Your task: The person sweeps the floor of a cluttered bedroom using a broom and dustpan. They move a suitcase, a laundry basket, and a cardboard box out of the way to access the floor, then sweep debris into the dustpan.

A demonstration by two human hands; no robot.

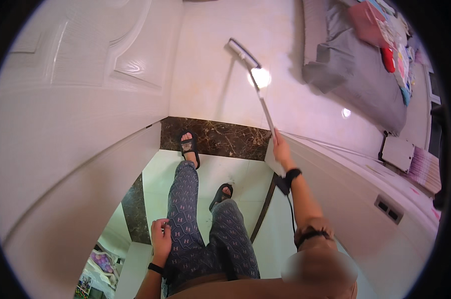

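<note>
My right hand (281,149) grips the pale pole of a long-handled mop (267,112) beside the door frame. The mop's narrow, flat head (245,53) lies at a slant over the glossy floor of the room ahead, and the pole casts a shadow there. Part of the pole below my hand is hidden by my wrist. My left hand (161,237) hangs beside my left thigh, fingers loosely curled, with nothing seen in it. I stand in black sandals in a doorway, my left foot at the dark marbled threshold (214,138) and my right foot farther back.
A white panelled door (79,89) stands on the left. At the right are a wall with a socket plate (388,209) and a bed or sofa under a grey cover (363,78), bearing a pink bin (369,24). A cable (326,144) runs along the floor.
</note>
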